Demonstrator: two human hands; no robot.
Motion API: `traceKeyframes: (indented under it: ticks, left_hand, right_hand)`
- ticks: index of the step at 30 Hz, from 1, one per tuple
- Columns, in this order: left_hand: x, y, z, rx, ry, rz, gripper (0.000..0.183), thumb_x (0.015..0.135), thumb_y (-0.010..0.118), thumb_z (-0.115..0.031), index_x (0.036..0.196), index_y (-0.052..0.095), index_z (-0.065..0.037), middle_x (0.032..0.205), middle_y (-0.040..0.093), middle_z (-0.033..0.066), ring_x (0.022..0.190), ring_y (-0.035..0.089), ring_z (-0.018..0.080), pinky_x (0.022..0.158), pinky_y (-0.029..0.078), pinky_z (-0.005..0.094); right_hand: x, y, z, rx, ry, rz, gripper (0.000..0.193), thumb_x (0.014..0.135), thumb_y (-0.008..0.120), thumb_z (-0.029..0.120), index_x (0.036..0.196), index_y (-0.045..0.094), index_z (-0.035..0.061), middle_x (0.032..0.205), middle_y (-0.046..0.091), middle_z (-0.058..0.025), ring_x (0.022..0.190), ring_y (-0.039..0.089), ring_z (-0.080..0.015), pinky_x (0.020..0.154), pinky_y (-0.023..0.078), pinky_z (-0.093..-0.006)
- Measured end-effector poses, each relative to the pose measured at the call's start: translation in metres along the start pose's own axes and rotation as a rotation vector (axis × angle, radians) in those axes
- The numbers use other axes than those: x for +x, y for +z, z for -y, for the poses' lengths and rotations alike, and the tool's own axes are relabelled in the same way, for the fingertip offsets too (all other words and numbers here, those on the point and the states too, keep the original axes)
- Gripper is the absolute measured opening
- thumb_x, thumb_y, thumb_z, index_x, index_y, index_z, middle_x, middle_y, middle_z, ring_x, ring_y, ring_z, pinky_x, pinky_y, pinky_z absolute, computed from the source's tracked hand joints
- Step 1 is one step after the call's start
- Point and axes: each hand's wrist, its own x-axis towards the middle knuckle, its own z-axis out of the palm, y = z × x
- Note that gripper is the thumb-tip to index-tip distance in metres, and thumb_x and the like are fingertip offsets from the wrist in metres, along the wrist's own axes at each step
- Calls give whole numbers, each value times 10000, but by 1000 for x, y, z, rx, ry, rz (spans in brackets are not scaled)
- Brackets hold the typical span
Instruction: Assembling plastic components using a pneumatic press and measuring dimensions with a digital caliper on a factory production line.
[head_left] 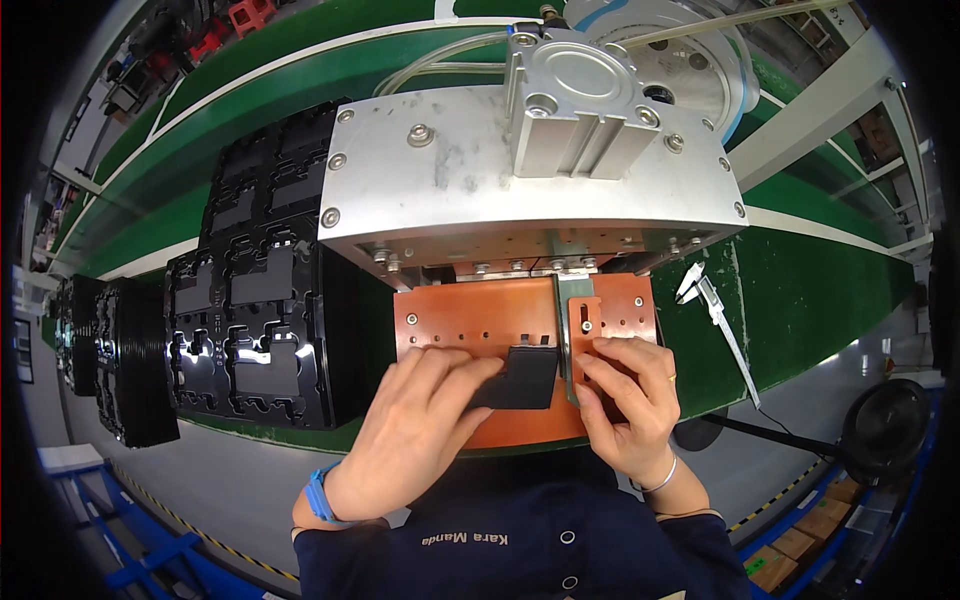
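My left hand (420,420) grips a flat black rectangular piece (532,378) with two small tabs on its far edge. The piece lies over the orange plate (470,308) of a press, its right edge close to an upright metal strip (563,325). Beside that strip a slotted orange guide block (585,315) is screwed to the plate. My right hand (632,400) rests at the block's near end, fingers bent and apart, with no loose piece visible in them. Part of the black piece is hidden under my left fingers.
The silver press housing (450,170) with its air cylinder (578,105) stands just beyond my hands. Stacks of black moulded trays (215,350) are on the left. A caliper (715,310) lies on the green bench (790,290) to the right, above a round black stool seat (882,430).
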Motion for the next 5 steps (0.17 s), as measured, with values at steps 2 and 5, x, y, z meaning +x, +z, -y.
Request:
traceKeyframes:
  ticks: [2, 5]
  left_hand:
    - [-1, 6, 3, -2, 34, -36, 478, 715, 750, -20, 1174, 615, -28, 1099, 573, 121, 1007, 559, 306, 849, 481, 396]
    - [6, 10, 11, 54, 74, -64, 550, 731, 743, -18, 1260, 606, -77, 1123, 563, 132, 1030, 559, 314, 859, 479, 397]
  right_hand:
    - [0, 0, 0, -1, -5, 27, 342, 672, 756, 2, 1007, 713, 55, 1076, 628, -99, 957, 583, -269, 824, 478, -344]
    - [0, 1, -1, 10, 6, 41, 340, 678, 754, 5, 1010, 717, 67, 1076, 631, -94, 964, 581, -271, 840, 480, -357]
